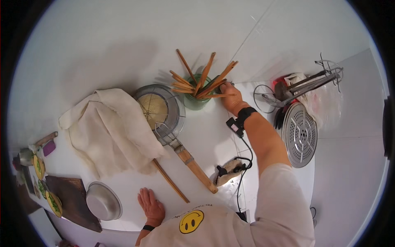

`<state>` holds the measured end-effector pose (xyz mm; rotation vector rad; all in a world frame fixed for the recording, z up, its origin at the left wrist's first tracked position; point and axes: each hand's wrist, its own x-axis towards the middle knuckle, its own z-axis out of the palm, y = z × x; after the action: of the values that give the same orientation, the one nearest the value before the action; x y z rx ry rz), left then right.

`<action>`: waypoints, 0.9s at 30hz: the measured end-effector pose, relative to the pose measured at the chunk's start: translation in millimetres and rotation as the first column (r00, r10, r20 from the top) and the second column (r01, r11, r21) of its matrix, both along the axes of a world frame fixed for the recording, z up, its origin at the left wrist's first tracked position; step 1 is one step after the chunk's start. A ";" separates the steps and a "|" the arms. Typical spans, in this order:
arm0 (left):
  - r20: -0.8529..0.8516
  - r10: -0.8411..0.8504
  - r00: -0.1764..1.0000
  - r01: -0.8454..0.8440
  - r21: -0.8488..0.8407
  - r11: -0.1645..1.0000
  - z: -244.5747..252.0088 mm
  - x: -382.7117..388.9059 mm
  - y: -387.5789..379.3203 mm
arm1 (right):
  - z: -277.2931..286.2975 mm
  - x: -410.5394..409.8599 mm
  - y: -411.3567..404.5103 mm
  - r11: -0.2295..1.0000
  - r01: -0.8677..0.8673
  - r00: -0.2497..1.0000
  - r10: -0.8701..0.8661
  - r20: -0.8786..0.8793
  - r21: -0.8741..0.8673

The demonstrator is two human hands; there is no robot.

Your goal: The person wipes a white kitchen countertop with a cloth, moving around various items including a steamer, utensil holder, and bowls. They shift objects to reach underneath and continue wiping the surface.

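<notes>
My right hand (232, 97) reaches to the right side of a green glass jar (197, 104). Several wooden sticks (206, 72) fan out of the jar, and one crosses in front of the hand. Its fingertips are partly hidden beside a dark object, so any grip is unclear. My left hand (150, 203) rests palm down on the white countertop (135, 188), holding nothing. Ahead of it, a long wooden stick (171, 180) pokes out from under a cream cloth (108, 132). A wire skimmer (197, 169) with a bamboo handle lies across a round metal pan (177, 106).
Left of my left hand are a metal basin (104, 202), a dark cutting board (72, 202) and yellow dishes (54, 203) holding chopped greens. On the right stand a perforated steamer plate (300, 136) and a wire rack (262, 98). A cable (242, 179) hangs near a folded rag (230, 176).
</notes>
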<state>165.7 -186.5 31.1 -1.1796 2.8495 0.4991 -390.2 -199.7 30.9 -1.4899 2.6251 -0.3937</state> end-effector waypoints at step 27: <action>-0.002 -0.047 0.999 0.047 -0.019 0.999 0.7 -1.7 -1.5 | 15.2 119.5 185.3 0.968 -0.249 0.944 0.234 0.234 0.034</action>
<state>164.1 -188.0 31.8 -1.1128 2.8825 0.4728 -270.7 -14.4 46.1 -1.6147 2.2270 -0.4251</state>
